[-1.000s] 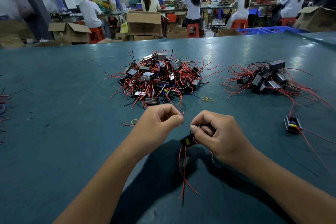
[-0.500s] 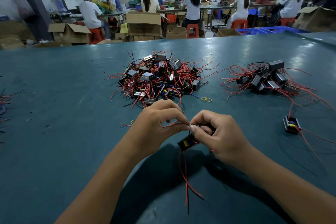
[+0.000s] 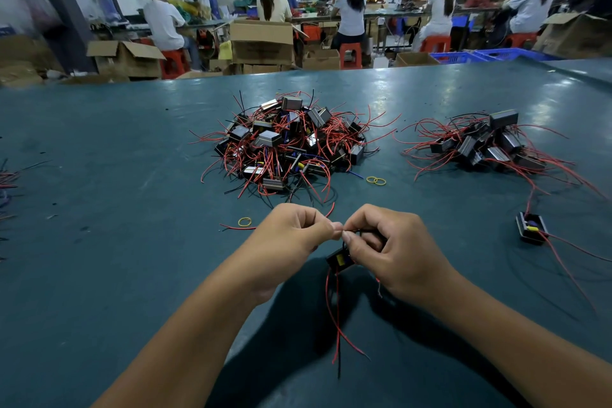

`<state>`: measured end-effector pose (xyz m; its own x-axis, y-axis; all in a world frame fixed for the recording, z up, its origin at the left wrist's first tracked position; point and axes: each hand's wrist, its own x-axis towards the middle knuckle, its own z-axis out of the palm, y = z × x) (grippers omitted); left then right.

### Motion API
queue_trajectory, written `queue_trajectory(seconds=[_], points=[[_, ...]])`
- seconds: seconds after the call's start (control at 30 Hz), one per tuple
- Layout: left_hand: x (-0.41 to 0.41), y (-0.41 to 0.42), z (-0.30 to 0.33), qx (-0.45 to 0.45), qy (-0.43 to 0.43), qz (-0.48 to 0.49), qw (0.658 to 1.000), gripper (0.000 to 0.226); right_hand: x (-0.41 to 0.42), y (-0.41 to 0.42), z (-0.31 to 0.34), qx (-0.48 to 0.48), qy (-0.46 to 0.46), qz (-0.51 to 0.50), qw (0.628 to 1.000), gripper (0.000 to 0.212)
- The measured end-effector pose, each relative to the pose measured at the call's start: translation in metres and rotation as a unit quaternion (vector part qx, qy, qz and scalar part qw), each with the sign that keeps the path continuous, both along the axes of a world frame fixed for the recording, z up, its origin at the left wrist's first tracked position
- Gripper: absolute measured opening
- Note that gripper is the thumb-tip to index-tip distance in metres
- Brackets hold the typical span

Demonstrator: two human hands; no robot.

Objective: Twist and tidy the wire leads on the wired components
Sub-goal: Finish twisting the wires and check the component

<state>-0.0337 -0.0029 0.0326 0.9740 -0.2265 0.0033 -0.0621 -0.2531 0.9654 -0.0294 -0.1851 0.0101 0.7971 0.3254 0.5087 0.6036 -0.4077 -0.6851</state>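
From the head camera, both forearms reached in over the teal desk, knuckles up, meeting just in front of the large heap of wired components. The left hand curled its fingers and pinched a lead against the right hand, which gripped a small black component above the desk; red and black leads hung below it. A single component lay right of the hands.
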Motion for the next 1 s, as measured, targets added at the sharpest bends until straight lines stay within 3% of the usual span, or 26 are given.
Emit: queue_trajectory(seconds=[0.17,0.4,0.67,1.0], points=[[0.000,0.001,-0.004,-0.003,0.047,0.004,0.999,0.021,-0.001,0.005,-0.001,-0.005,-0.005,-0.008,1.000,0.007],[0.006,-0.002,-0.010,-0.005,-0.033,-0.055,0.998,0.012,0.007,0.002,-0.005,0.090,0.111,-0.012,0.990,0.015],[0.010,-0.001,-0.014,0.019,-0.056,-0.064,0.996,0.010,0.011,-0.002,0.002,0.142,0.198,0.050,0.968,0.015],[0.014,0.012,-0.011,0.219,-0.124,-0.058,0.966,0.009,0.020,-0.008,-0.001,0.091,0.231,-0.022,0.968,0.013]])
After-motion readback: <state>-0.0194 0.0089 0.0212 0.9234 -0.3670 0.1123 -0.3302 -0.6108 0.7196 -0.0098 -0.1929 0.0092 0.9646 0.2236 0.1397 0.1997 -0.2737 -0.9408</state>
